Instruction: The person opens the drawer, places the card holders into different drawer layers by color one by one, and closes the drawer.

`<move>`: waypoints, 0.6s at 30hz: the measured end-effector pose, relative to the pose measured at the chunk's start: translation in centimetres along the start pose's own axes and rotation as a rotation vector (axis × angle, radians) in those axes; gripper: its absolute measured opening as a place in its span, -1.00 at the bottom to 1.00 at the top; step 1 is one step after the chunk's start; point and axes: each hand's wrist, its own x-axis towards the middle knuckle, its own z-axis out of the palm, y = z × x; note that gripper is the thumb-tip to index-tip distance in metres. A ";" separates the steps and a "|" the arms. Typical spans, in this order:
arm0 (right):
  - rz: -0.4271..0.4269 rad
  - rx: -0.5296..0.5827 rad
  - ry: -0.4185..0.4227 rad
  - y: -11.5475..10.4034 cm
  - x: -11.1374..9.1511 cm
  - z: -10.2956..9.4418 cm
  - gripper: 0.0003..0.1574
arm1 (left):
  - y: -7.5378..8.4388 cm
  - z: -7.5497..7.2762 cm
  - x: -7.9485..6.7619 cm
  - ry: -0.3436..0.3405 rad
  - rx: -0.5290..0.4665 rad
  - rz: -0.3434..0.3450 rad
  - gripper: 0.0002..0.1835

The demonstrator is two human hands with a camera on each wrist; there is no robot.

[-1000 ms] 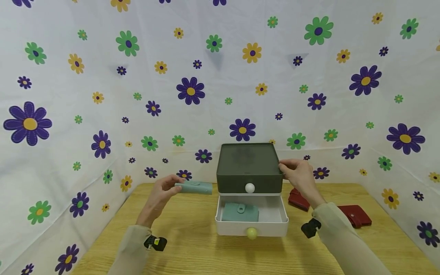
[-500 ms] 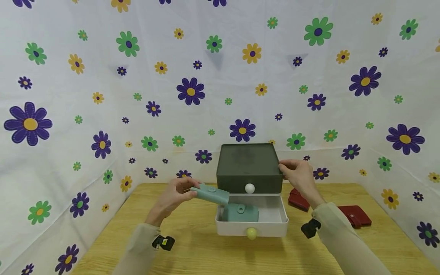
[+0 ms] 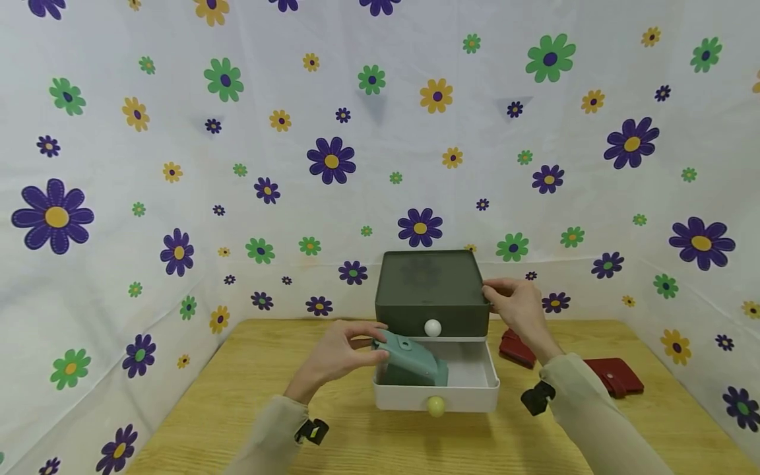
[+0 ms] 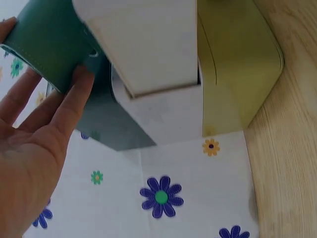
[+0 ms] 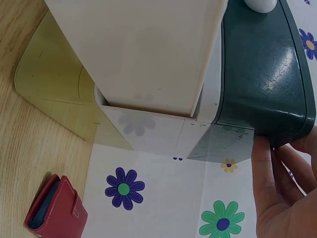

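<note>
My left hand (image 3: 341,353) pinches a teal wallet (image 3: 410,361) by its left end, tilted down over the pulled-out white drawer (image 3: 404,398). A second teal wallet (image 3: 442,373) lies in that drawer, mostly hidden behind the held one. In the left wrist view, the fingers and thumb are on either side of the held wallet (image 4: 47,42). My right hand (image 3: 521,310) grips the upper right edge of the dark green top section of the drawer unit (image 3: 430,280). The right wrist view shows its fingers (image 5: 264,163) against that section's corner.
Two red wallets (image 3: 614,377) lie on the wooden table (image 3: 285,435), right of the unit; one is partly behind my right forearm. The unit's yellow-green bottom section (image 4: 242,59) shows below the drawer. A flowered cloth (image 3: 267,145) hangs behind and at the sides.
My left hand has carried the teal wallet rightward from beside the unit to over the drawer and lowered it, right end down. The right hand stays on the unit.
</note>
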 end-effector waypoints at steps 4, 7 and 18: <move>-0.003 0.000 0.002 0.1 0.0 0.0 -0.59 | 0.3 2.0 0.4 0.037 0.071 0.006 -0.74; 0.000 -0.001 0.000 0.2 0.0 0.0 -0.59 | 0.8 3.4 0.6 0.047 0.128 0.027 -0.71; -0.022 0.001 0.010 0.3 0.1 0.0 -0.60 | 2.4 7.0 1.2 0.097 0.522 0.109 -0.64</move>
